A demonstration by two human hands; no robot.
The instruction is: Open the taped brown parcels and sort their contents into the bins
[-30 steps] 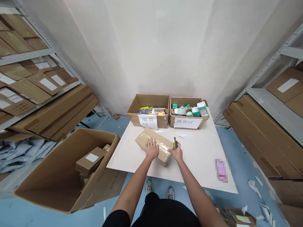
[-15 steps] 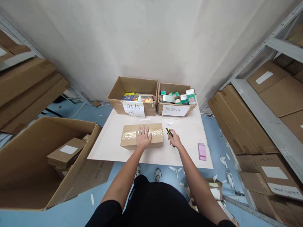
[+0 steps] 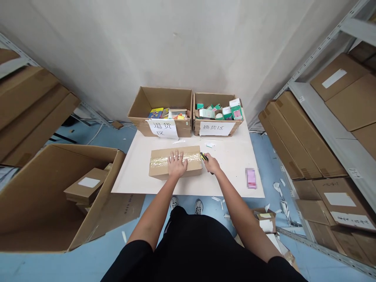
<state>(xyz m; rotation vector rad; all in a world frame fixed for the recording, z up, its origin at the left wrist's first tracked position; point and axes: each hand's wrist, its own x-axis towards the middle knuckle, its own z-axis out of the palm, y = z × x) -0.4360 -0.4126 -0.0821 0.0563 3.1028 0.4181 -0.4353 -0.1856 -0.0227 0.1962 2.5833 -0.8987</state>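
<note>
Right hand (image 3: 212,163) was closed round a slim black-and-yellow plastic-handled utility knife (image 3: 203,157), front end at the carton's right end face. Couldn't tell whether it touched or how much blade was out.

Left hand (image 3: 177,164) was open, palm down, fingers spread on the top of the long brown cardboard carton (image 3: 188,150), pressing over a shiny strip of clear packing tape (image 3: 159,161). Carton sat flat near the middle of the table, long side toward the person.

My take on technique: flat-palm hold was sound, but those fingers lay across the tape line, so they needed to stay off any blade path. Shallow blade, low angle, light pressure would have suited thin film over board. Glossy tape probably gave less grip than bare board.

Under it: smooth off-white tabletop (image 3: 229,164), square-edged. Small pale scraps (image 3: 210,145) lay behind the carton. A flat pink rectangular item (image 3: 251,178), pixelated, lay at the right.

Behind, side by side: an open brown box of colourful packs (image 3: 184,130) and an open brown box of green-and-white cartons (image 3: 213,97), both matte corrugated with white paper signs.

Left of the table: a large open corrugated bin (image 3: 111,196) with small brown parcels (image 3: 85,188) inside.
</note>
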